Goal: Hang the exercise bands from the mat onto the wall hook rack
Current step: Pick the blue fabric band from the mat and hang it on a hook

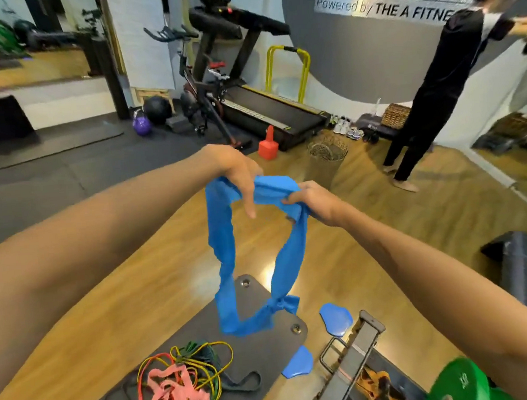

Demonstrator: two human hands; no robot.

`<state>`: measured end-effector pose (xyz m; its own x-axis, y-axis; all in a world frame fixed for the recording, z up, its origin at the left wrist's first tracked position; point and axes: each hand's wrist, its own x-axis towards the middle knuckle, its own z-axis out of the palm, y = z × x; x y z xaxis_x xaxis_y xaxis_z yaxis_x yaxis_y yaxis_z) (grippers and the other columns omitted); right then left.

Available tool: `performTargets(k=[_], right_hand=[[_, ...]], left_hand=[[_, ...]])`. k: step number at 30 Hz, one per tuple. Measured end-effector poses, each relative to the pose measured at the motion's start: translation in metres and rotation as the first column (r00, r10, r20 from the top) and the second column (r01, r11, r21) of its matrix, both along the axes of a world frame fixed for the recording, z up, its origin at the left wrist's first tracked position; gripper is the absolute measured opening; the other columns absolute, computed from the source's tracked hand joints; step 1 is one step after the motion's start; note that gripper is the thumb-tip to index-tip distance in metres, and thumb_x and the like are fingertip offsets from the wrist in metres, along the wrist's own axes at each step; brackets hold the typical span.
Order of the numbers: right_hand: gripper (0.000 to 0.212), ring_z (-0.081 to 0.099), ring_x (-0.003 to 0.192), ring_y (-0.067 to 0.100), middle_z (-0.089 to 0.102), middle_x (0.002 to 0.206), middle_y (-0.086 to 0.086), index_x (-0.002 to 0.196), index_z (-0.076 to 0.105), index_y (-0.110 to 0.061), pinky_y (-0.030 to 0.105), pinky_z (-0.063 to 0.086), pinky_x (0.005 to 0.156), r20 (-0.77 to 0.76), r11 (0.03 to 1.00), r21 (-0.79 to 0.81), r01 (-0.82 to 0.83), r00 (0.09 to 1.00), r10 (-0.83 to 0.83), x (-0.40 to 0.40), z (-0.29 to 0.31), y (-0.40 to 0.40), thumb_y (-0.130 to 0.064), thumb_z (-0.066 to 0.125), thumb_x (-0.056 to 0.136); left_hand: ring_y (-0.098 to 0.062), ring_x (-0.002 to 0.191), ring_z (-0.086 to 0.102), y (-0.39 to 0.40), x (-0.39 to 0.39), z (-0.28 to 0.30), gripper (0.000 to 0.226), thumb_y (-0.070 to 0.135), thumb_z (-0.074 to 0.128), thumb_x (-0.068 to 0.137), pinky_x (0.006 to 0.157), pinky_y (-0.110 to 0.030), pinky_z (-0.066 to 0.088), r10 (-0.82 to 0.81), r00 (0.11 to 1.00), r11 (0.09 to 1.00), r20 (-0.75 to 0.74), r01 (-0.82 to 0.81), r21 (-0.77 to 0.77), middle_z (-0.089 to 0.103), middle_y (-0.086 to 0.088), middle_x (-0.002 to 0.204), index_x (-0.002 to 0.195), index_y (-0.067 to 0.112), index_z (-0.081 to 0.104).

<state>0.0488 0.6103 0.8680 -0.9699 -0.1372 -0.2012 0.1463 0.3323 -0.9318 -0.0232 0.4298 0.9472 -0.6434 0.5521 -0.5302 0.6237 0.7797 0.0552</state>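
Exercise bands: one in hand, the rest on the mat. Blue flat band, knotted into a loop near its low end, is held up in the air over the near corner of the dark grey mat; its bottom hangs just above the mat surface, contact not resolvable.

Left hand grips the top of the loop, fingers curled over the bunched fabric, one finger pointing down. Right hand pinches the same top fold just beside it, thumb and fingers closed on the band. The two hands are close together, with the loop drooping below them.

Remaining on the mat: a tangle of thin tube bands, yellow, orange and green, with a pink flat band heaped on them, and a dark loop alongside.

Wall hook rack is not in view. Judgement: task is early. One band lifted, none seen hung, at least several left to collect. Carrying to the rack is not yet begun.
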Motion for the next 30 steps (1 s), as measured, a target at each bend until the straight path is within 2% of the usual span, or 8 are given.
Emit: performTargets(k=[3,6,9,13,16,18,23,30], right_hand=[[0.015,0.041,0.047,0.014,0.042,0.068,0.004,0.105,0.056,-0.006,0.028,0.043,0.053,0.012,0.990,-0.126,-0.061,0.998,0.063,0.015,0.016,0.018,-0.012,0.062,0.093],[0.018,0.050,0.059,0.012,0.050,0.075,0.001,0.102,0.058,-0.010,0.025,0.046,0.060,0.026,0.993,0.057,-0.104,0.994,0.103,0.033,0.017,0.034,-0.011,0.069,0.089],[0.051,0.059,0.084,0.008,0.060,0.100,-0.001,0.128,0.054,-0.004,0.020,0.049,0.075,0.061,0.976,0.203,-0.074,0.996,0.063,0.052,0.010,0.043,-0.007,0.076,0.082],[0.082,0.058,0.108,0.020,0.054,0.126,0.012,0.141,0.039,-0.017,0.037,0.051,0.095,-0.045,0.999,0.022,0.036,0.998,-0.035,0.071,0.009,0.040,-0.015,0.082,0.072],[0.052,0.062,0.096,0.023,0.062,0.107,0.014,0.121,0.055,-0.012,0.036,0.054,0.083,-0.218,0.964,-0.196,0.178,0.951,-0.220,0.083,0.022,0.039,-0.008,0.079,0.075],[0.017,0.059,0.075,0.024,0.063,0.080,0.015,0.091,0.061,-0.001,0.036,0.050,0.070,-0.287,0.951,-0.144,0.274,0.908,-0.305,0.101,0.029,0.053,-0.003,0.073,0.079],[0.005,0.059,0.063,0.022,0.061,0.057,0.009,0.073,0.059,-0.005,0.051,0.051,0.076,-0.182,0.963,0.086,0.254,0.955,-0.236,0.172,0.021,0.120,-0.007,0.060,0.069],[0.027,0.065,0.087,0.006,0.069,0.093,-0.004,0.097,0.066,-0.017,0.027,0.052,0.082,-0.042,0.931,0.253,0.262,0.965,-0.260,0.277,0.023,0.180,-0.016,0.079,0.073]], left_hand=[[-0.021,0.072,0.060,-0.002,-0.004,0.011,0.003,0.010,0.068,0.077,0.066,-0.029,0.047,-0.005,0.997,0.999,0.072,0.002,0.037,0.065,-0.002,0.075,0.077,0.013,0.067],[-0.021,0.074,0.063,0.006,-0.002,0.021,0.016,0.000,0.055,0.082,0.071,-0.029,0.049,-0.025,0.933,0.899,0.358,-0.135,0.416,0.064,-0.005,0.067,0.070,0.007,0.063],[-0.018,0.049,0.047,0.033,0.014,0.036,0.013,0.007,0.057,0.085,0.059,-0.030,0.045,-0.094,0.843,0.852,0.530,-0.208,0.481,0.042,-0.004,0.054,0.073,0.008,0.055],[-0.014,0.041,0.033,0.100,0.048,0.060,0.009,0.013,0.068,0.081,0.041,-0.022,0.028,-0.246,0.953,0.909,0.178,0.164,0.383,0.043,0.000,0.052,0.074,0.014,0.062],[-0.013,0.039,0.031,0.133,0.070,0.070,0.008,0.002,0.062,0.075,0.039,-0.020,0.025,-0.292,0.948,0.930,0.122,0.252,0.267,0.045,-0.004,0.054,0.079,0.009,0.062],[-0.014,0.038,0.035,0.147,0.077,0.068,0.011,-0.002,0.059,0.072,0.040,-0.021,0.029,-0.317,0.946,0.940,0.064,0.304,0.156,0.046,-0.005,0.054,0.079,0.007,0.060],[-0.024,0.065,0.053,0.153,0.068,0.038,0.020,0.025,0.074,0.067,0.057,-0.028,0.041,-0.426,0.864,0.871,-0.270,0.310,-0.382,0.058,-0.003,0.072,0.077,0.011,0.063],[-0.012,0.074,0.065,0.209,0.136,0.035,0.011,0.025,0.068,0.067,0.077,-0.036,0.050,-0.486,0.873,0.845,0.039,0.459,0.275,0.074,-0.003,0.081,0.072,0.016,0.072]])
